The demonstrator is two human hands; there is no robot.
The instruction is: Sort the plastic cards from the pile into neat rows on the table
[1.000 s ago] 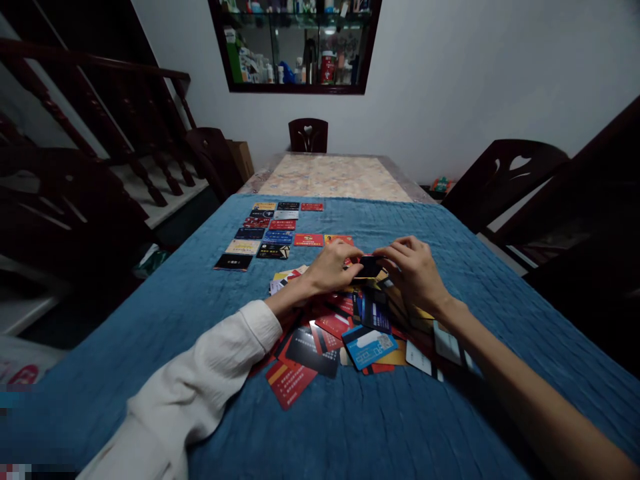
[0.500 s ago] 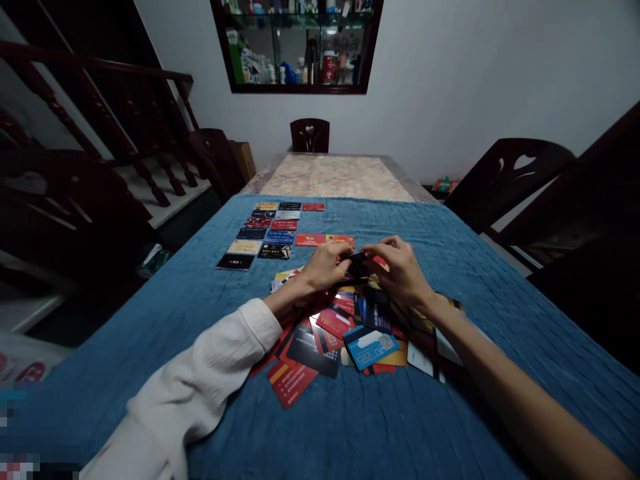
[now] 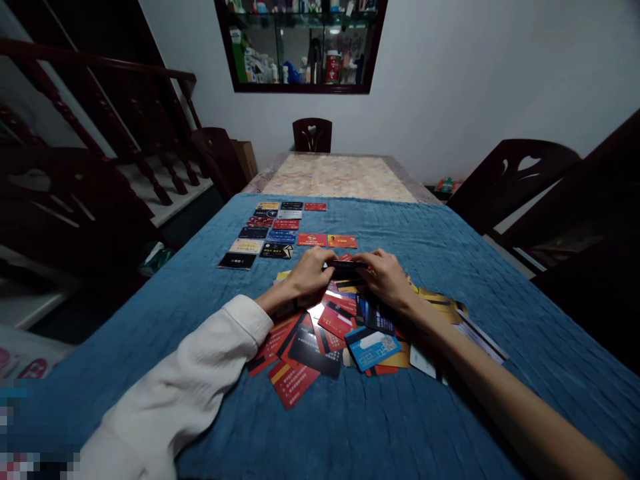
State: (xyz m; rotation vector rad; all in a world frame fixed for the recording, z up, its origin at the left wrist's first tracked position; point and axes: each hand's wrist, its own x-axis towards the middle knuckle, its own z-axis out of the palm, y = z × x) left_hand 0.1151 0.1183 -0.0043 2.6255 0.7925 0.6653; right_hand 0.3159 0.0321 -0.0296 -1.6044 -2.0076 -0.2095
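Over a loose heap of plastic cards, my left hand [image 3: 311,273] and my right hand [image 3: 385,275] grip opposite ends of a dark card [image 3: 346,265]. Whether it is one card or a thin stack I cannot tell. Beneath and in front of them spreads the heap, with a blue card [image 3: 373,347], a red card [image 3: 294,383], a dark grey card [image 3: 314,348] and gold cards [image 3: 440,305] among it. Beyond my left hand, cards lie in rows, including a black card [image 3: 237,261] and an orange-red card [image 3: 342,241].
A blue cloth [image 3: 150,347] covers the near part of the table; a patterned tabletop [image 3: 345,175] shows at the far end. Dark wooden chairs stand around, one at the far end [image 3: 312,135] and one at right [image 3: 520,173]. A stair railing [image 3: 100,63] runs along the left.
My hands have come down a little and moved apart along the dark card, which is now held level between them. The laid-out rows look the same.
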